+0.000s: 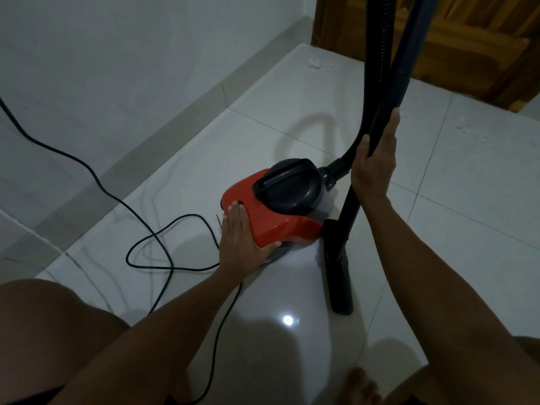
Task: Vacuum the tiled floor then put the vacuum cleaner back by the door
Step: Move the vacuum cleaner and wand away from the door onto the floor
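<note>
On the tiled floor [438,176], near a white wall [117,54] with a grey skirting, sits the vacuum [277,209], a red body with a black handle and dark lid on top. Its left rear end is covered by the left hand [239,244], which lies flat on the red shell with fingers straight and together, the thumb spread along the lower edge; it presses rather than grips. Just right of the vacuum the right hand [372,168] holds the black tube [350,206], thumb on one side and straight fingers laid up along the other, so the tube stands nearly upright between them. At the tube's lower end the nozzle [339,273] rests on the floor, touching or just beside the vacuum's right side. A ribbed hose [377,54] leaves the vacuum's front socket, rises beside the tube and runs out of the top of the view. Left of the vacuum a black cord [140,217] comes down along the wall, loops on the tiles and passes under the left forearm. Beyond, at upper right, stands a wooden door [467,39], well apart from the vacuum. Bare knees show at the lower corners, and a bare foot [359,387] at the bottom edge.
</note>
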